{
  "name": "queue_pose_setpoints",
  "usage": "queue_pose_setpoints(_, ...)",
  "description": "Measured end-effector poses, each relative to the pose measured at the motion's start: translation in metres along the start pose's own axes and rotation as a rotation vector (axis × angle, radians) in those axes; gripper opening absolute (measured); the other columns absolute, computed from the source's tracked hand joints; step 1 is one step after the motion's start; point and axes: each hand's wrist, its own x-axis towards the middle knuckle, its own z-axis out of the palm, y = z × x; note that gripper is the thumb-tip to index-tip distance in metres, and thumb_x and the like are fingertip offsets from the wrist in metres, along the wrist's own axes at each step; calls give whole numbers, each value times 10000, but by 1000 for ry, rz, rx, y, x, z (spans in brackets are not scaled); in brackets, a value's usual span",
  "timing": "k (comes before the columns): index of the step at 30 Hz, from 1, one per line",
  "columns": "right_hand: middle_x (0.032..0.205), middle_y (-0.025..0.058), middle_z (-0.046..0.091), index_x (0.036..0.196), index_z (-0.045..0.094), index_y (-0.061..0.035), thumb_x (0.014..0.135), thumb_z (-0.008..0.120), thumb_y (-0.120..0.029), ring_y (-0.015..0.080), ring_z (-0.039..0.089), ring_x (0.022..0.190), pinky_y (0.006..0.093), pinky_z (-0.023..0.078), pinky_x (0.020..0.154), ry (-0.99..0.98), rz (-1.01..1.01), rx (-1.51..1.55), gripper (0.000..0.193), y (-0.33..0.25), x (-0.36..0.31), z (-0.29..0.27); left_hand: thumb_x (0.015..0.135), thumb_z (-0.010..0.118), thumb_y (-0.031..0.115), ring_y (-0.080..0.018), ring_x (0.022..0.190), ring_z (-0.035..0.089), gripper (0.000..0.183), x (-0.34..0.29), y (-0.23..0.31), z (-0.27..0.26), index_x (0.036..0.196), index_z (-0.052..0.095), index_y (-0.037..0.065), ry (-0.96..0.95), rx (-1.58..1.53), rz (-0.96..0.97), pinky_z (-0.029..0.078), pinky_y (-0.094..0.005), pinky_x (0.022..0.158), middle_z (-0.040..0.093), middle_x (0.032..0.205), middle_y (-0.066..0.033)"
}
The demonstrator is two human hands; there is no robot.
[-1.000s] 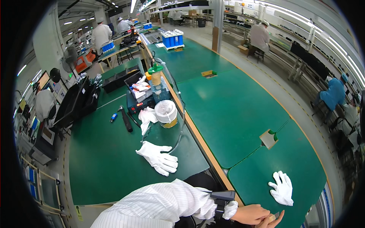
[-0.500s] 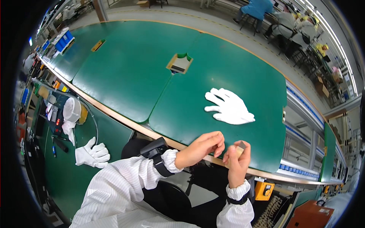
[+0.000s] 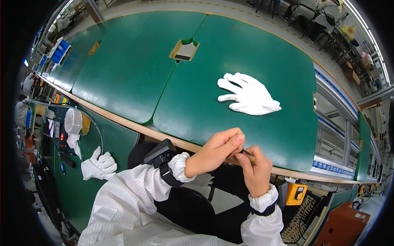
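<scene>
At a long green workbench on a factory floor, blue containers [image 3: 60,51] are lined up at the far left. Nearer, a white tub [image 3: 73,121] is set on a lower green table, where a white glove [image 3: 98,165] is laid flat, fingers pointed upward. Over the bench's near edge, the left hand [image 3: 217,151] is held with thumb and fingers drawn together; whether the thin piece is gripped there too cannot be told. Beyond, on the bench top, a second glove [image 3: 251,96] is spread palm-down or palm-up, which cannot be made out. Just beside the left hand, a small thin piece [image 3: 248,152], mostly hidden, is pinched in the right hand [image 3: 257,169]. Further right, a yellow control box [image 3: 296,193] is mounted below the edge.
</scene>
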Motion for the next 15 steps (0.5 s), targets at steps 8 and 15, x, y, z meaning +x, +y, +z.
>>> queue_pose_setpoints(8,539,65,449,616,426,-49,671,681,-241,214,443,432,295,353,392,126,-167,-276,324,4,2,0,897,389,264,-53,558,302,312,-5,1,4,704,398,20,19,107,-11,292,-209,479,347,596,21)
queue_pose_setpoints(15,516,46,408,584,416,-62,670,674,-248,204,423,417,299,332,376,127,-272,-409,330,5,5,0,894,395,257,-57,548,301,313,-2,-1,2,693,397,17,33,142,-8,296,-217,474,342,583,17)
